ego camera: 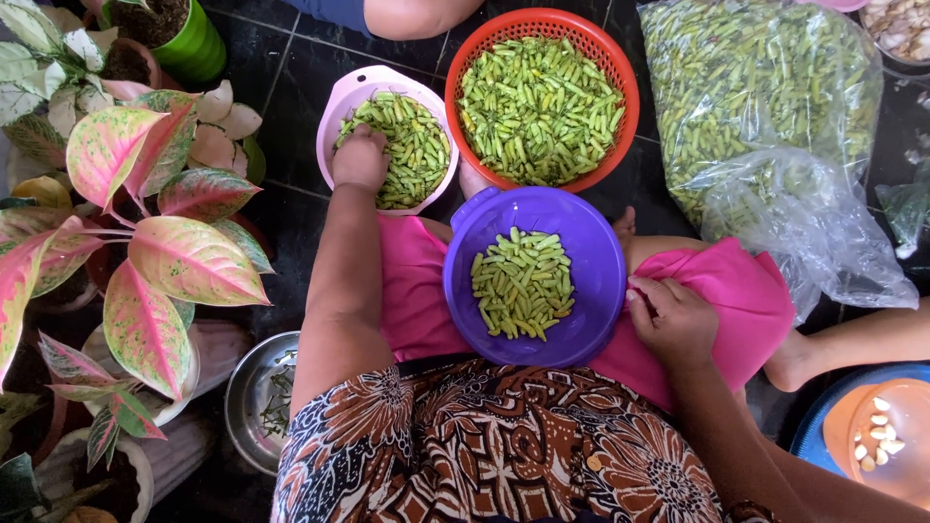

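Purple bowl (591,291) of green chillies (521,283) sat on lap. Right hand (672,320) rested curled beside it, contents unclear. Left hand (360,160) dug into pink bowl (334,116), fingers closed over chillies.

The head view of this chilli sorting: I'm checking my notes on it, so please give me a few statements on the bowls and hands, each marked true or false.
1. The left hand is inside the pink bowl of green chillies. True.
2. The purple bowl on the lap is empty. False: it holds a small heap of green chillies.
3. The orange basket holds green chillies. True.
4. The right hand is reaching into the clear plastic bag. False: it rests by the purple bowl's rim, apart from the bag.
5. The metal bowl stands on the floor beside the potted plants. True.
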